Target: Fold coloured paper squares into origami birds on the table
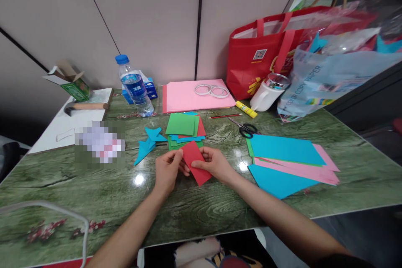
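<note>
- Bare forearms (138, 222) reach in from the lower edge and converge over the worktop (109, 201); a pale curved tube (47, 204) lies to their left.
- Between the hands is the red paper (201, 173), a narrow rectangle tilted just in front of the small paper stack (181, 124). Whether it has more than one layer is hard to tell.
- Left hand (166, 169): narrow, thumb and forefinger pinching the upper left edge, probably to steady it.
- Right hand (216, 163): closed on the opposite side, thumb flat on the face and fingers at the edge, perhaps to press or align it. Its hidden fingertips cannot be judged.
- Angling the paper between both hands seems to leave its lower corner unobstructed and its face in view.
- The stack of green, red and blue pieces sits directly beyond, likely for short reach, yet close enough to be nudged. Folded blue shapes (146, 146) lie left of it, apart from the flat pieces.
- Larger blue sheets (285, 150), with pink and green ones, fan out beside the right forearm, where a sleeve or elbow could catch them.
- Scissors (248, 130), a pencil (224, 116) and a glue stick (246, 109) rest beyond, within reach.
- White rings (211, 91) lie on pink sheets (182, 96), perhaps weighing them down.
- A bottle (136, 88), mug (265, 98) and red bag (243, 63) stand farther back, outside the hands' space.
</note>
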The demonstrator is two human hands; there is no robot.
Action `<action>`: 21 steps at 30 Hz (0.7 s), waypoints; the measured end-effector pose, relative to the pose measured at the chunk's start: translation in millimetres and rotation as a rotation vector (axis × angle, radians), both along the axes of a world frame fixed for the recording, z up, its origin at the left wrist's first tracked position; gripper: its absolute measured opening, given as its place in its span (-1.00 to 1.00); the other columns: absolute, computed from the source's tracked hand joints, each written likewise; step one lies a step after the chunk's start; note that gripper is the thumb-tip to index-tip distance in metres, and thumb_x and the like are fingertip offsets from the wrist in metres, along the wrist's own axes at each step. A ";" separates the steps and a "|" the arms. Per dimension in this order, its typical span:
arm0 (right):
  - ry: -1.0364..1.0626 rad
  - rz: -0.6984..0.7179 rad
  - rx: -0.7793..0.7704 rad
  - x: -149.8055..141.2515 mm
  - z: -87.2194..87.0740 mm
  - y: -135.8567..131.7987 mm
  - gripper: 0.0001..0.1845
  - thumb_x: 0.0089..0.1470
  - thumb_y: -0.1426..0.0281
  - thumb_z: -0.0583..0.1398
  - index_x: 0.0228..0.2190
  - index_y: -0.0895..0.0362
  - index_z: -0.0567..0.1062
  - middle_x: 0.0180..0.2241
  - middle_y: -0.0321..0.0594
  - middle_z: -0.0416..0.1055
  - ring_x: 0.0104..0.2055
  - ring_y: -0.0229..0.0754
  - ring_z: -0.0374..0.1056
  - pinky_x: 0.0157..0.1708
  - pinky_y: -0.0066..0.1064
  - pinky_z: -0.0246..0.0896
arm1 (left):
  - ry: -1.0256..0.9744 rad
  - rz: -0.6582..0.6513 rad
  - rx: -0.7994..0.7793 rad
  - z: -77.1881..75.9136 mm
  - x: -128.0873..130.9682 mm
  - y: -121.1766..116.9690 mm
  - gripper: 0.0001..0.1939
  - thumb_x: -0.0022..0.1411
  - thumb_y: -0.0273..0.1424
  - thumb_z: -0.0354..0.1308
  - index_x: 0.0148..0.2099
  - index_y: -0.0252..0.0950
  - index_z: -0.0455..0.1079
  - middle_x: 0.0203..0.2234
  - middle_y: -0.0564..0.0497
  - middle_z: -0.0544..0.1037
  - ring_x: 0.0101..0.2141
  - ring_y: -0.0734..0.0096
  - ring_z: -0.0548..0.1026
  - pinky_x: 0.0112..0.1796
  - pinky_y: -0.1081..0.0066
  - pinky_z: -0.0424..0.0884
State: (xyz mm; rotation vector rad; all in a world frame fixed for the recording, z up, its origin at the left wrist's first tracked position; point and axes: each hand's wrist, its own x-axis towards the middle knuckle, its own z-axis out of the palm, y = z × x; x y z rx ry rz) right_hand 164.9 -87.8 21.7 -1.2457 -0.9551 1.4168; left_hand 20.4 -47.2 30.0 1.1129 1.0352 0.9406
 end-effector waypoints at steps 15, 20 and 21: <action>-0.026 -0.009 0.002 0.4 0.7 0.5 -0.59 -0.32 0.22 0.37 -0.40 0.17 0.44 -0.41 -0.25 0.50 -0.41 -0.21 0.40 -0.39 -0.38 0.27 | -0.003 -0.017 0.012 -1.7 -0.1 0.5 -0.75 0.07 -0.28 0.14 -0.51 -0.37 0.37 -0.79 0.09 0.41 -0.76 0.47 0.38 -0.72 0.50 0.37; -0.032 -0.013 0.002 0.0 1.2 0.4 -0.59 -0.32 0.23 0.37 -0.40 0.17 0.44 -0.40 -0.23 0.49 -0.41 -0.22 0.39 -0.38 -0.38 0.27 | -0.003 -0.011 0.016 -3.5 -0.1 0.5 -0.76 0.08 -0.29 0.13 -0.51 -0.36 0.37 -0.79 0.09 0.41 -0.76 0.47 0.38 -0.72 0.50 0.37; -0.030 -0.016 0.000 -0.1 1.1 0.4 -0.60 -0.32 0.23 0.37 -0.40 0.17 0.44 -0.41 -0.24 0.49 -0.41 -0.22 0.39 -0.38 -0.38 0.27 | -0.004 -0.010 0.017 -3.7 0.0 0.5 -0.76 0.07 -0.29 0.13 -0.52 -0.36 0.37 -0.79 0.09 0.41 -0.77 0.47 0.38 -0.72 0.50 0.37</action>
